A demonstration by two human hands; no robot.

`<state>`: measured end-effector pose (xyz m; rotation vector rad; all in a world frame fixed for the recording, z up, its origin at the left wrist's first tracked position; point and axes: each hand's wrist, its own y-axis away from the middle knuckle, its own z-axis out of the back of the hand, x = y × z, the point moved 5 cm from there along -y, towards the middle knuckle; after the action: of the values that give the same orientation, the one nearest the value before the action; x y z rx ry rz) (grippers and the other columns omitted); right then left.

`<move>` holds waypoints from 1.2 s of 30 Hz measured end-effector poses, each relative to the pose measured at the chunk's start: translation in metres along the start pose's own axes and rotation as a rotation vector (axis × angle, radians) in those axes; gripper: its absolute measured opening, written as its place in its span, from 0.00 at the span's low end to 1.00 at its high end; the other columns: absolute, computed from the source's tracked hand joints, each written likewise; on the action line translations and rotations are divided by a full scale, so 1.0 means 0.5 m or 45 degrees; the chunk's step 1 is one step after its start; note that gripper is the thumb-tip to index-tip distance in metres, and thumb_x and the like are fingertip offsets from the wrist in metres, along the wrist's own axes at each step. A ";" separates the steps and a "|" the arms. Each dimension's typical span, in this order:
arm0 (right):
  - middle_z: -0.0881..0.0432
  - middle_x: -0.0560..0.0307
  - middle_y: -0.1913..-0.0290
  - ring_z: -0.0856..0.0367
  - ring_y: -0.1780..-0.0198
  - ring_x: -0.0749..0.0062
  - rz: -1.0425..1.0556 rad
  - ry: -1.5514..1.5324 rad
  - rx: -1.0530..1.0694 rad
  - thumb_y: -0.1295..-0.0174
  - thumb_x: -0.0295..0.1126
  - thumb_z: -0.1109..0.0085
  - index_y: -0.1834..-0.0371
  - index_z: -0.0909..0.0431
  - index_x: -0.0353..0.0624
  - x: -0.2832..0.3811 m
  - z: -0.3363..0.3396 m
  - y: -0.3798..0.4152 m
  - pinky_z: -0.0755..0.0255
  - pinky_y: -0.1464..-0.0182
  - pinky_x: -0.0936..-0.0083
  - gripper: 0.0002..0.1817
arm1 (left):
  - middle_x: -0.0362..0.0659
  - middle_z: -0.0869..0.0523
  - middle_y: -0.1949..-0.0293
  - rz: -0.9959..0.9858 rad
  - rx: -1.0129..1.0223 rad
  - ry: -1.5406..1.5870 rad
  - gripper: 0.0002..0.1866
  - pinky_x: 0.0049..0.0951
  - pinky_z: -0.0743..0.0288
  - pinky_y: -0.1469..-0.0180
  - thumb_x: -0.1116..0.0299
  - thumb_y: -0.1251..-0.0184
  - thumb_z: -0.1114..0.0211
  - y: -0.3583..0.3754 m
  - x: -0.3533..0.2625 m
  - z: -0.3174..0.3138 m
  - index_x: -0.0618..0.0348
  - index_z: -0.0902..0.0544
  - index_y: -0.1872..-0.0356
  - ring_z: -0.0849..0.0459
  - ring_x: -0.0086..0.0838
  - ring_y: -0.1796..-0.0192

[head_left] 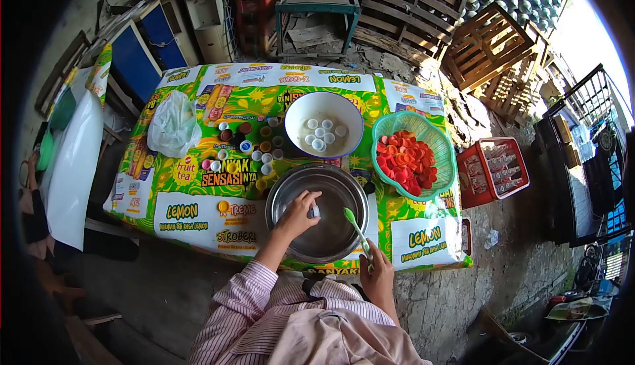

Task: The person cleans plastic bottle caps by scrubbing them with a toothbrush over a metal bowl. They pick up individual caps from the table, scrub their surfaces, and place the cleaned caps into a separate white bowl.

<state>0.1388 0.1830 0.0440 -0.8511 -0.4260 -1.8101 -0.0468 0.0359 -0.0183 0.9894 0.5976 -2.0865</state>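
My left hand [296, 216] pinches a small, light, likely slippery cap [315, 212] by its rim; my right hand [378, 273] grips the toothbrush [356, 227] handle.

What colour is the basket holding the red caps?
Light green, a slotted plastic basket with a scalloped rim. It shows in the head view, right of the white bowl.

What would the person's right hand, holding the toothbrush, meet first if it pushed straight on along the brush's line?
Probably the metal basin: the toothbrush in the right hand points up-left over its rim toward the left hand. Depth is unclear.
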 end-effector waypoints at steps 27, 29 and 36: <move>0.22 0.46 0.71 0.22 0.74 0.52 0.172 0.085 0.160 0.40 0.23 0.48 0.38 0.30 0.57 0.054 -0.024 -0.040 0.31 0.73 0.62 0.26 | 0.38 0.23 0.47 0.365 0.046 1.419 0.17 0.25 0.27 0.42 0.69 0.28 0.48 0.053 -0.007 -0.011 0.56 0.29 0.40 0.24 0.21 0.46; 0.22 0.44 0.70 0.22 0.73 0.49 0.172 -0.020 0.155 0.40 0.22 0.49 0.38 0.30 0.56 0.048 -0.029 -0.040 0.31 0.72 0.61 0.26 | 0.37 0.24 0.46 0.317 0.057 1.426 0.18 0.25 0.28 0.41 0.69 0.29 0.47 0.053 -0.028 0.001 0.56 0.29 0.40 0.24 0.21 0.45; 0.21 0.42 0.69 0.22 0.72 0.48 0.230 -0.168 0.171 0.40 0.21 0.49 0.37 0.31 0.54 0.059 -0.035 -0.034 0.29 0.70 0.62 0.26 | 0.41 0.23 0.47 0.365 0.021 1.463 0.19 0.26 0.26 0.42 0.70 0.29 0.46 0.059 0.000 0.000 0.61 0.31 0.39 0.23 0.24 0.46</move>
<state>0.1109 0.1592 0.0549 -0.8885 -0.5321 -1.5478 -0.0240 0.0178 -0.0210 2.1229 0.8940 -1.1157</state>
